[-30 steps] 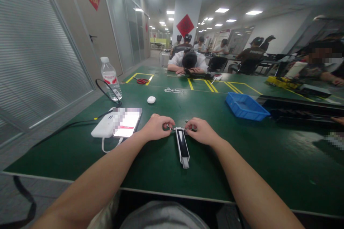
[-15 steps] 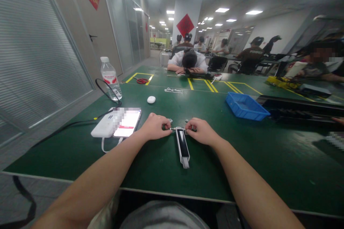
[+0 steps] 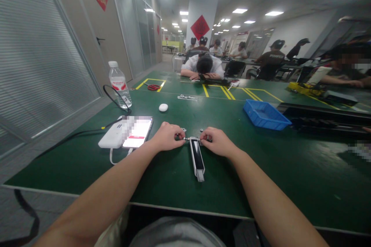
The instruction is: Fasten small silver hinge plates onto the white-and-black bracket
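1. I see my left hand (image 3: 166,137) and right hand (image 3: 218,141) resting on the green tabletop (image 3: 261,170), both closed narrowly on a thin metal pin (image 3: 191,139) that spans the gap between them.
2. The pin crosses the far end of a long black-and-white device (image 3: 197,158), which lies flat and extends from my fingers (image 3: 180,136) toward me.
3. Just left of my left hand lie a lit phone (image 3: 137,131) and a white power bank (image 3: 111,136), touching each other.
4. Beyond the fingers sits a small white puck (image 3: 163,107); far left stands a water bottle (image 3: 119,89).
5. Right of my right hand, well apart, is a blue tray (image 3: 265,115).
6. The room is a long office hall with ceiling lights; a person (image 3: 203,67) slumps at the tabletop's far end.
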`<state>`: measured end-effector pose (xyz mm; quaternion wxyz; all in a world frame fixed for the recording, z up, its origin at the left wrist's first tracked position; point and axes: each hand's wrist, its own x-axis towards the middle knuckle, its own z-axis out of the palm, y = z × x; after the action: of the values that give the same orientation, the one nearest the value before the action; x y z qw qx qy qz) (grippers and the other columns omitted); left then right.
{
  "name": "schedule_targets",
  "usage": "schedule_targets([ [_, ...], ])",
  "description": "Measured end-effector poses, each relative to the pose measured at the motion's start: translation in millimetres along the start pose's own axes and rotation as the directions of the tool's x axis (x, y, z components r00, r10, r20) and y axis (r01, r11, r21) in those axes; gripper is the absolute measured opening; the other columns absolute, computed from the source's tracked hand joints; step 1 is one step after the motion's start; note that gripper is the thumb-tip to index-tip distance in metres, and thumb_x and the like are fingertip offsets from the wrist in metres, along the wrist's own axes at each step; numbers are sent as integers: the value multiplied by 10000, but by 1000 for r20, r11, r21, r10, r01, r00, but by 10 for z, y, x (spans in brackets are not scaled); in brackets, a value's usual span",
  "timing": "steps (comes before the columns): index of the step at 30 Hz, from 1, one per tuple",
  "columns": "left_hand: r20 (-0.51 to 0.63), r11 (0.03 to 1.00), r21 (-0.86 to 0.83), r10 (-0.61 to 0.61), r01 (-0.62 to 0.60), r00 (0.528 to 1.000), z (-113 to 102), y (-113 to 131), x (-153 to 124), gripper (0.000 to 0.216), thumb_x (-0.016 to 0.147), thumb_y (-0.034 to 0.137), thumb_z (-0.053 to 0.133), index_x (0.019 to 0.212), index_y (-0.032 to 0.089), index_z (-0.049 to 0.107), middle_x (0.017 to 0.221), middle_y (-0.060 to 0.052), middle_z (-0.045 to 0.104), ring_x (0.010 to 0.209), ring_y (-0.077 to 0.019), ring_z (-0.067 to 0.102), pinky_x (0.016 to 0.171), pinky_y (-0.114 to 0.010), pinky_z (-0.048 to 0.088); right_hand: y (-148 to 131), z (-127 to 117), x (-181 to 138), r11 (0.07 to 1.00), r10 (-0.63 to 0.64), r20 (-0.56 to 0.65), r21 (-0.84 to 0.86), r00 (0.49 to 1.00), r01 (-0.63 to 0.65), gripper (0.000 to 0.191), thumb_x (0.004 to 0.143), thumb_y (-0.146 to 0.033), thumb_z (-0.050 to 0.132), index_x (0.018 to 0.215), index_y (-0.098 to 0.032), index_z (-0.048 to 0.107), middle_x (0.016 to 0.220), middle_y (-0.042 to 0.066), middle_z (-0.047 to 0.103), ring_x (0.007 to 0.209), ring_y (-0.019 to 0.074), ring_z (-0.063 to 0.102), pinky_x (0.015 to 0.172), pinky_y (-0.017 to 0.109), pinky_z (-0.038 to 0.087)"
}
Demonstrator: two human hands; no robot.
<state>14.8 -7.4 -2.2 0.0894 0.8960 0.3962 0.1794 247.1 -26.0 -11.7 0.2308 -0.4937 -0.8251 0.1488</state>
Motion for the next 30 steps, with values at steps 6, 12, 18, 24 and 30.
schedule_targets([
  [6, -5, 1000, -10, 5, -5, 1000, 8, -9, -1, 138, 756, 329, 612, 801, 202, 643, 803, 25, 673, 795, -161, 605, 794, -310, 314, -24, -15, -2, 1000, 2, 6, 0, 1000, -2, 91, 730, -109, 597, 746, -171, 662, 759, 25, 585, 714, 140, 529, 676, 271, 410],
  [12, 4, 1000, -22, -9, 9, 1000, -5, 13, 5, 109, 738, 294, 632, 797, 203, 637, 786, 32, 661, 786, -158, 605, 791, -307, 316, -14, -12, -2, 1000, 2, 5, 0, 1000, -2, 94, 732, -108, 593, 754, -171, 661, 764, 26, 586, 711, 138, 527, 673, 267, 410],
  [18, -10, 999, -48, -8, 8, 1000, -3, 22, 4, 114, 724, 293, 644, 785, 197, 641, 764, 28, 660, 762, -154, 609, 783, -293, 339, 7, 12, 4, 1000, -9, 4, -7, 1000, 9, 92, 733, -108, 592, 753, -169, 657, 749, 22, 580, 699, 133, 524, 670, 263, 407],
  [24, -23, 996, -91, 21, -23, 1000, -5, 8, 5, 133, 734, 313, 635, 785, 190, 643, 759, 20, 649, 727, -141, 599, 724, -257, 371, 6, 12, 2, 1000, -11, -10, 1, 1000, 11, 95, 729, -106, 597, 750, -174, 660, 750, 20, 579, 695, 133, 523, 662, 260, 408],
  [30, -17, 995, -94, 24, -26, 1000, -3, 2, 10, 122, 742, 302, 629, 782, 188, 644, 748, 23, 642, 719, -135, 593, 725, -253, 372, -17, -4, -1, 1000, -5, 0, -3, 1000, 5, 91, 734, -113, 591, 748, -173, 658, 750, 21, 577, 694, 131, 524, 663, 258, 407],
])
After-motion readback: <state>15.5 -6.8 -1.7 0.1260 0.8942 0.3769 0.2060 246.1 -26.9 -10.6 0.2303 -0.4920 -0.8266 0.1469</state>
